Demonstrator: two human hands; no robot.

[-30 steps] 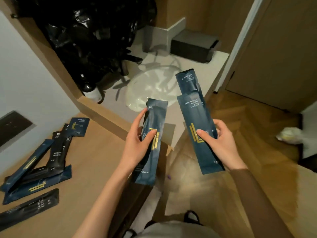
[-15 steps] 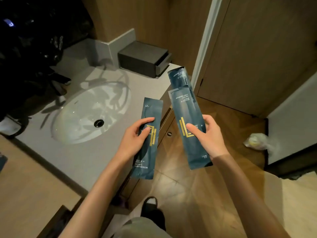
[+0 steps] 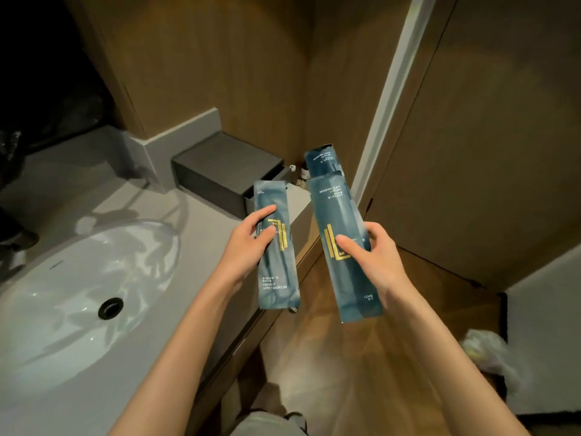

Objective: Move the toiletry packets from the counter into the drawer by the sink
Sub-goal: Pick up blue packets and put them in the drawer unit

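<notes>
My left hand (image 3: 248, 243) grips a dark blue toiletry packet (image 3: 276, 272) with a gold mark, upright above the counter's right edge. Two stacked blue packets (image 3: 339, 215) are held by my right hand (image 3: 374, 256), the front one printed COMB; the rear one shows only its top. A small grey drawer box (image 3: 220, 171) stands on the counter beyond the sink, against the wooden wall. Its drawer is pulled out a little toward the right, just behind the left packet. The drawer's inside is hidden.
A white oval sink (image 3: 85, 287) with a dark drain fills the grey counter (image 3: 195, 221) at left. Wooden floor lies below right, with a crumpled white bag (image 3: 487, 350). A closed wooden door (image 3: 490, 146) stands at right. Small bottles (image 3: 303, 177) sit beside the box.
The view swung right from the wooden counter with loose packets to the sink. Both hands, holding their packets, have come closer to the grey drawer box.
</notes>
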